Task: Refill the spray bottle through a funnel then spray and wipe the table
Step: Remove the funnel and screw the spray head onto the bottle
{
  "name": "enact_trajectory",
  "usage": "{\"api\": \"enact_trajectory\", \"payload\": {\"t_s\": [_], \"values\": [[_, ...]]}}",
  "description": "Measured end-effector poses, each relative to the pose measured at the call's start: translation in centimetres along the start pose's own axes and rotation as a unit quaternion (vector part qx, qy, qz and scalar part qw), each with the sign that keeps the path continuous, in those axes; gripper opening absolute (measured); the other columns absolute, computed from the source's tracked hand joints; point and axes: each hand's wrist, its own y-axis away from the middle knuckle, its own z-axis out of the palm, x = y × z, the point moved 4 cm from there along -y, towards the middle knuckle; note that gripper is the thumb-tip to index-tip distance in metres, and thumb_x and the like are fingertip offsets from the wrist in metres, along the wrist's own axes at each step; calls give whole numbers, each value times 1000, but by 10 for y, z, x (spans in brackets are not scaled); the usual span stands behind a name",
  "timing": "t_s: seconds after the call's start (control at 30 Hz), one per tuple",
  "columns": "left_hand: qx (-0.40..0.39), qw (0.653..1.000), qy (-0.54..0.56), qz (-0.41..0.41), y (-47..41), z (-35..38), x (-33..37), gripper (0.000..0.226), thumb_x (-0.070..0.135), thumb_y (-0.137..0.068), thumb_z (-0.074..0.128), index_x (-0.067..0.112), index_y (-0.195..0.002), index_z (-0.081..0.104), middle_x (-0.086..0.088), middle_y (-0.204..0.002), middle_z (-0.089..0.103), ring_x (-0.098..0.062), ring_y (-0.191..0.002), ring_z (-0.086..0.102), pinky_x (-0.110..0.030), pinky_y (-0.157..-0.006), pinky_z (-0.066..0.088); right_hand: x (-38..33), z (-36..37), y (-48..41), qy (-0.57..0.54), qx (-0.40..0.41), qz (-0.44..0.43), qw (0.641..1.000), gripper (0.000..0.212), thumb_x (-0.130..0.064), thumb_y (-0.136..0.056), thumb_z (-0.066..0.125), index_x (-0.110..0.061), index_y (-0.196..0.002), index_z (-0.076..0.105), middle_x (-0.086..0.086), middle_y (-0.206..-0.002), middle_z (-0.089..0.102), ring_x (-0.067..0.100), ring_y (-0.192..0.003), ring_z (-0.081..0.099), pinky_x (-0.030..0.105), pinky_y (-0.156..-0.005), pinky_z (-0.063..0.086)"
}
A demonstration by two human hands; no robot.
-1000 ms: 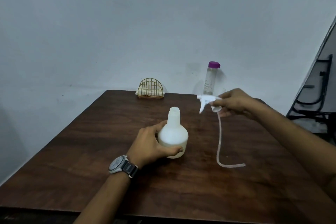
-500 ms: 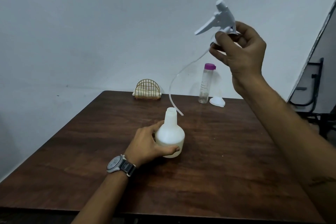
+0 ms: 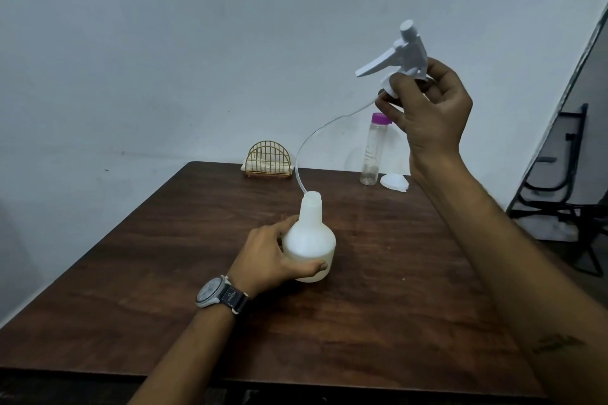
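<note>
Bottle (image 3: 309, 240) light, smooth plastic; best gripped round belly, as left hand (image 3: 273, 256) wraps it. Right hand (image 3: 424, 108) pinches sprayer (image 3: 399, 56) collar above bottle; tube (image 3: 316, 138) limp, springy.

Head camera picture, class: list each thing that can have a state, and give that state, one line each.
Spray bottle: upright on the table, neck open, gripped by the left hand.
Trigger head: off the bottle, raised in the right hand.
Dip tube: curved, tip at the bottle mouth.
Purple-capped bottle: upright, capped.
Funnel: lying on the table, unused.
</note>
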Motion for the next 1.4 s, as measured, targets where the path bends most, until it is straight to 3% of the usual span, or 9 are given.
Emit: {"api": "enact_trajectory", "payload": {"t_s": [0.23, 0.4, 0.6, 0.77, 0.87, 0.93, 1.03, 1.2, 1.4], "values": [[-8, 1000, -4, 1, -1, 0, 1, 89, 58, -60, 91, 35, -140, 62, 19, -118, 73, 1, -109, 66, -33, -92, 59, 0, -4, 0, 23, -13, -18, 1000, 31, -2, -83, 72, 1, -114, 68, 21, -94, 69, 25, -76, 69, 38, -71, 63], [-11, 1000, -9, 0, -2, 0, 1, 90, 58, -59, 91, 35, -141, 61, 19, -118, 73, 0, -110, 67, -31, -93, 59, 0, -1, 3, 95, -53, -57, 992, 16, -6, -86, 67, -8, -98, 77, 2, -71, 66, 22, -60, 63, 34, -65, 59], [-17, 1000, -6, -1, -2, 0, -1, 95, 58, -60, 91, 32, -145, 58, 16, -124, 72, -2, -113, 65, -30, -96, 58, -11, -11, -12, 109, -56, -64, 990, 15, -14, -84, 65, -13, -91, 78, 7, -74, 59, 22, -57, 59, 36, -63, 58], [-21, 1000, -4, -1, -3, 0, -2, 97, 60, -59, 90, 32, -146, 56, 16, -126, 71, -2, -114, 64, -25, -96, 57, -12, -10, -15, 147, -104, -47, 983, 19, -12, -83, 66, -21, -87, 82, 2, -71, 60, 21, -55, 60, 33, -61, 57], [-19, 1000, -2, -1, -2, 0, -1, 95, 60, -59, 91, 33, -144, 59, 17, -122, 73, -1, -111, 66, -30, -94, 59, 4, 3, -5, 172, -171, -12, 970, 22, -4, -87, 69, -22, -77, 77, -1, -65, 64, 20, -53, 64, 32, -57, 59], [-9, 1000, -2, -1, -1, 0, -1, 91, 60, -57, 91, 37, -140, 61, 21, -117, 74, 3, -108, 67, -29, -92, 59, 27, 15, 9, 197, -231, 35, 952, 15, 0, -90, 71, -14, -92, 77, 2, -73, 66, 19, -56, 69, 33, -60, 62], [-11, 1000, 0, -2, 0, 0, 0, 92, 61, -56, 89, 39, -140, 60, 24, -114, 73, 7, -106, 66, -25, -91, 58, 61, 24, 32, 245, -299, 61, 920, 28, -4, -91, 75, -4, -118, 73, 4, -84, 70, 17, -63, 74, 32, -67, 64], [-10, 1000, 6, -2, -1, 0, -1, 85, 59, -57, 90, 39, -136, 64, 24, -110, 74, 10, -103, 66, -24, -89, 58, 95, 11, 47, 294, -334, 83, 892, 28, -15, -84, 85, -36, -96, 72, -14, -86, 77, 8, -80, 77, 26, -82, 62], [-10, 1000, 11, 5, -3, 2, -3, 83, 56, -60, 92, 38, -136, 64, 23, -113, 74, 8, -106, 67, -28, -91, 59, 109, -2, 51, 303, -330, 91, 889, 31, -41, -69, 88, -37, -96, 73, -14, -95, 80, 9, -88, 78, 26, -81, 60]]}}
